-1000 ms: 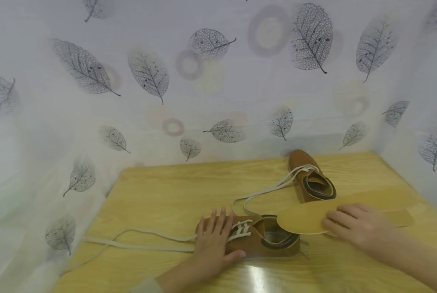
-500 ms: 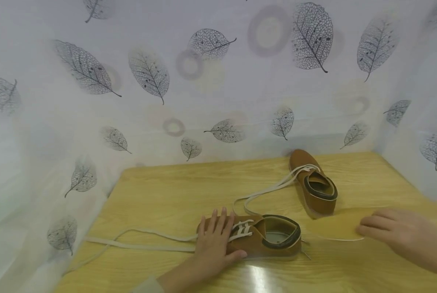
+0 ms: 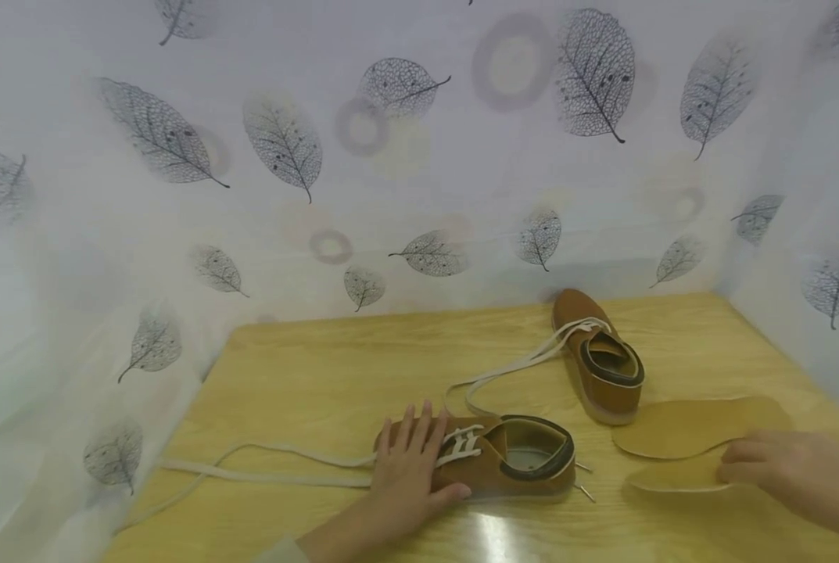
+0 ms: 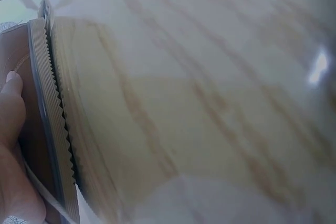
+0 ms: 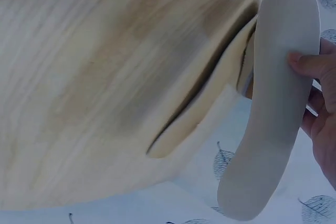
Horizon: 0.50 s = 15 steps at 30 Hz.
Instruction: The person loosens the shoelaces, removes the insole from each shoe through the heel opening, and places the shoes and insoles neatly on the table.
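Observation:
My left hand [image 3: 408,473] lies with spread fingers over the toe of a brown lace-up shoe [image 3: 542,485]. In the left wrist view its thumb [image 4: 13,100] touches the side of the shoe [image 4: 34,111] above the ribbed sole. The shoe points left, and its opening shows a greyish inside. To its right, my right hand [image 3: 788,473] pinches a tan insole [image 3: 679,475] just above the table. The right wrist view shows the pale underside of the held insole [image 5: 275,93], thumb on one face and fingers behind. A second tan insole [image 3: 700,426] lies flat just beyond it.
Another brown shoe [image 3: 609,383] stands at the back right, toe toward the wall. Its laces [image 3: 510,365] trail left. The near shoe's long laces [image 3: 271,473] run to the table's left side. A leaf-patterned sheet [image 3: 419,180] encloses the wooden table [image 3: 320,367].
My right hand has moved right, away from the near shoe's opening. The two insoles, overlapping before, now show apart, one flat and one in the hand. My left hand has stayed put.

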Each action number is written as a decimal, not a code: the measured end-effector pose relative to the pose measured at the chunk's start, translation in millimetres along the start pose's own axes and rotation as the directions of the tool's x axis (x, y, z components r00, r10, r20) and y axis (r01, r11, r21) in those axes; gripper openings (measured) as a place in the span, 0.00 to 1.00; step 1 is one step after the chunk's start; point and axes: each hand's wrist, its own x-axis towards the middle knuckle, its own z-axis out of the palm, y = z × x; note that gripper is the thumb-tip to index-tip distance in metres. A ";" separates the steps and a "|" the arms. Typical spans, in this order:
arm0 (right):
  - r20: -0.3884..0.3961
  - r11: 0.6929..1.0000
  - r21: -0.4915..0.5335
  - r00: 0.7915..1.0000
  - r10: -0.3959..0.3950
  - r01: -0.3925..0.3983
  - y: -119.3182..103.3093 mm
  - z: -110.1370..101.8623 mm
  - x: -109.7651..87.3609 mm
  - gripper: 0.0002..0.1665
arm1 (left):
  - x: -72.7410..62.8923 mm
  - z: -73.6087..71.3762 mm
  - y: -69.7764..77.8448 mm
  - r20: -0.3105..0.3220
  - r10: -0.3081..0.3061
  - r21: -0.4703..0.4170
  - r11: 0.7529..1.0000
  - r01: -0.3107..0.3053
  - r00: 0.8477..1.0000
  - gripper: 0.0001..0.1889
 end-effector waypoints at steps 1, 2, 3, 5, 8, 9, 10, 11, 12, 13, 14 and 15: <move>0.005 1.000 0.017 1.000 0.009 -0.009 0.2 1.8 -4.5 0.37 | -0.5 0.4 -0.1 -0.005 0.000 0.006 1.000 0.000 1.000 0.51; 0.012 0.999 0.037 1.000 0.017 -0.017 0.4 2.9 -9.2 0.36 | -0.7 0.7 -0.1 -0.008 0.001 0.013 1.000 -0.001 1.000 0.51; 0.023 0.998 0.063 0.999 0.023 -0.025 0.6 3.9 -13.6 0.34 | -1.0 0.9 -0.1 -0.007 0.000 0.017 1.000 0.000 1.000 0.51; 0.025 0.995 0.093 0.999 0.036 -0.038 0.6 6.7 -21.1 0.32 | -1.2 1.2 -0.3 -0.011 0.003 0.018 1.000 -0.002 1.000 0.51; 0.032 0.993 0.103 0.998 0.060 -0.063 1.2 11.2 -30.6 0.31 | -1.6 1.4 -0.7 -0.010 0.002 0.018 1.000 -0.002 1.000 0.50; 0.039 0.993 0.098 0.997 0.064 -0.068 1.5 13.0 -33.2 0.31 | -1.7 1.3 -0.8 -0.008 0.001 0.015 1.000 -0.001 1.000 0.51; 0.047 0.994 0.086 0.997 0.069 -0.073 1.9 14.7 -35.7 0.31 | -1.6 1.2 -1.0 -0.007 0.001 0.014 1.000 -0.001 1.000 0.51; 0.064 0.993 0.085 0.995 0.071 -0.077 2.3 15.8 -38.2 0.31 | -1.5 1.1 -1.1 -0.007 0.002 0.014 1.000 -0.002 1.000 0.51; 0.079 0.994 0.077 0.994 0.073 -0.079 2.8 16.8 -40.7 0.32 | -1.3 0.7 -1.0 -0.004 0.001 0.014 1.000 -0.001 1.000 0.51; 0.101 0.993 0.081 0.992 0.077 -0.085 3.4 17.3 -43.1 0.28 | -1.1 0.3 -1.0 -0.001 0.002 0.014 1.000 -0.002 1.000 0.51; 0.119 0.993 0.083 0.990 0.074 -0.084 4.0 17.7 -45.5 0.23 | -0.8 -0.2 -0.9 0.001 0.003 0.011 1.000 -0.003 1.000 0.51; 0.137 0.993 0.081 0.988 0.070 -0.082 4.4 18.1 -47.6 0.17 | -0.6 -0.7 -0.9 0.003 0.004 0.008 1.000 -0.004 1.000 0.51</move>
